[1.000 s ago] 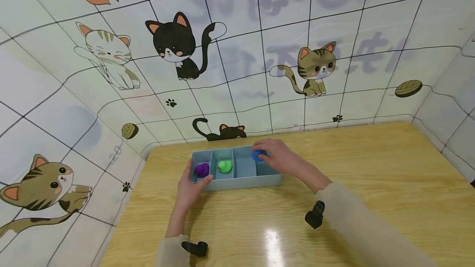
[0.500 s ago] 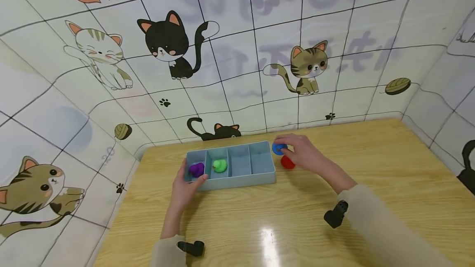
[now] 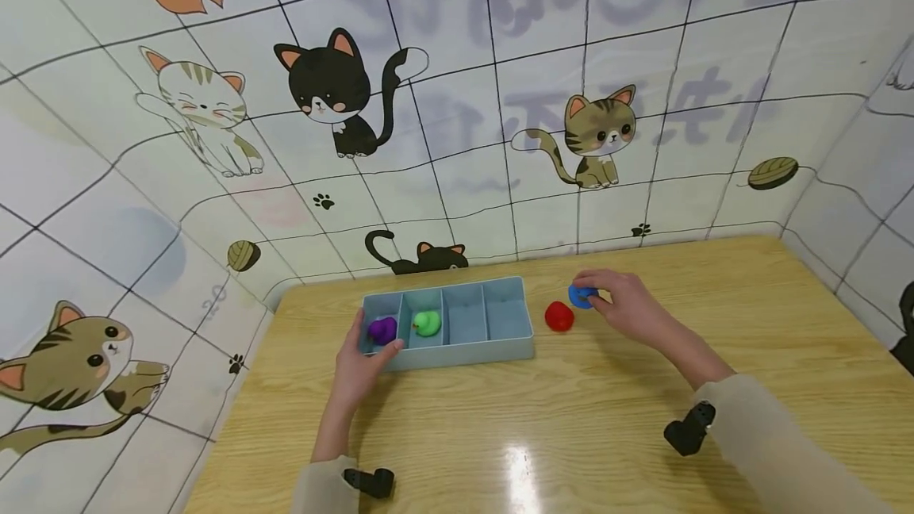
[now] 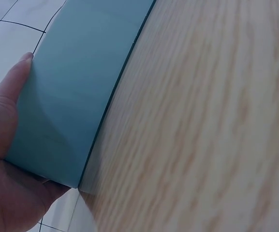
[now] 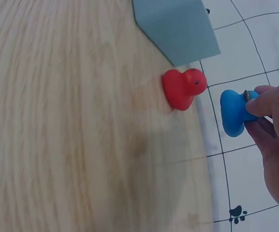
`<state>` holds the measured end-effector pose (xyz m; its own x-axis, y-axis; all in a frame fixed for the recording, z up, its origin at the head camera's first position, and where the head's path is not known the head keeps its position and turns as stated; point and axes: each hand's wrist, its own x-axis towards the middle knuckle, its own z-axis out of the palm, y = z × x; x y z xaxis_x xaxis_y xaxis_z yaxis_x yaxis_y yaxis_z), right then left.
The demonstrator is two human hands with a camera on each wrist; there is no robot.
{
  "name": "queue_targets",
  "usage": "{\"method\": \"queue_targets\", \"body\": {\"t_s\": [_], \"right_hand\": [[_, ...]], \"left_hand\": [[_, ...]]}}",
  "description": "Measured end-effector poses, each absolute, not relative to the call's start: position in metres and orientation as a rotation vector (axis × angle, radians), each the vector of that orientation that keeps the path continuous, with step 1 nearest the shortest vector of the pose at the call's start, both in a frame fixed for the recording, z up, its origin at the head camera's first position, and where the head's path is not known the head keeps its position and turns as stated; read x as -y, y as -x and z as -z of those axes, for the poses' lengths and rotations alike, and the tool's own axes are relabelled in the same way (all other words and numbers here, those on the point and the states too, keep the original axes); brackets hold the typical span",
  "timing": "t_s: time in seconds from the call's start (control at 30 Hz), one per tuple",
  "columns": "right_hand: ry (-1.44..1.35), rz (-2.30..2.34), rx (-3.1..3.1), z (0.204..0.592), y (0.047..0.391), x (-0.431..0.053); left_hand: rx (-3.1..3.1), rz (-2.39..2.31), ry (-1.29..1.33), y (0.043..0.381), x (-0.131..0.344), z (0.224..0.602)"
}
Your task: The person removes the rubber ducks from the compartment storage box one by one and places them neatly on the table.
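My right hand [image 3: 631, 309] pinches a blue rubber duck [image 3: 581, 297] between thumb and fingers, held over the table to the right of a red rubber duck [image 3: 559, 316]. In the right wrist view the blue duck [image 5: 233, 113] hangs beside the red duck [image 5: 182, 88], a gap between them. My left hand [image 3: 359, 367] grips the left end of a pale blue divided box [image 3: 457, 354], thumb along its front side. A purple duck [image 3: 382, 330] sits in the leftmost compartment and a green duck [image 3: 427, 324] in the one beside it. The two right compartments hold nothing.
The wooden table [image 3: 443, 435] backs onto a white wall sheet [image 3: 457, 205] printed with grid lines and cartoon cats. More of this sheet rises at the left and right sides.
My right hand has carried the blue duck rightward from over the box, past the red duck, which has come into view on the table. The left hand stays on the box.
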<state>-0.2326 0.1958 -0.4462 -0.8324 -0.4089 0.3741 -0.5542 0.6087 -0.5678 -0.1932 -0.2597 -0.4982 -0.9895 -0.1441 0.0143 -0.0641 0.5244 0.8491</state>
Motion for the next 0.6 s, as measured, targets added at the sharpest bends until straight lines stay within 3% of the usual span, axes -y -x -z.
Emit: {"method": "queue_targets", "body": {"t_s": [0.6], "right_hand": [[-0.736,-1.052,2.768,0.477,0.233,-0.219]], "left_hand": [[2.685,1.474,-0.187,0.193,0.26,0.498]]}}
